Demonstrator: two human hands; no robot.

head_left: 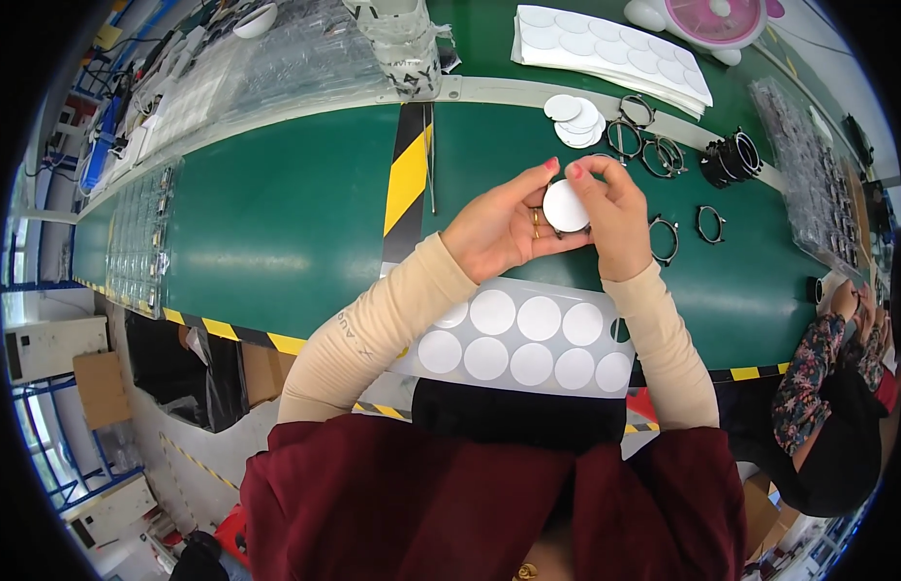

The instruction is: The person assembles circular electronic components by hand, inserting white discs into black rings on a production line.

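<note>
Between both hands, at the middle of the bench, is a small round piece with a white disc face (566,209) and a thin dark rim, like a watch case. My left hand (499,230) cradles it from the left and below, its fingers curled underneath. My right hand (620,218) pinches its right edge, thumb lying over the white face. Just below my hands lies a sheet of white round stickers (513,336), with one round gap at its right end under my right forearm. Loose dark rings with lugs (664,239) lie to the right of my hands.
Beyond my hands sit loose white discs (578,122), several dark rings (663,155) and a stack of rings (731,158). Sticker sheets (605,53) and a pink fan (717,19) are farther back. Clear trays (140,237) stand left. A co-worker's arm (809,382) shows at right.
</note>
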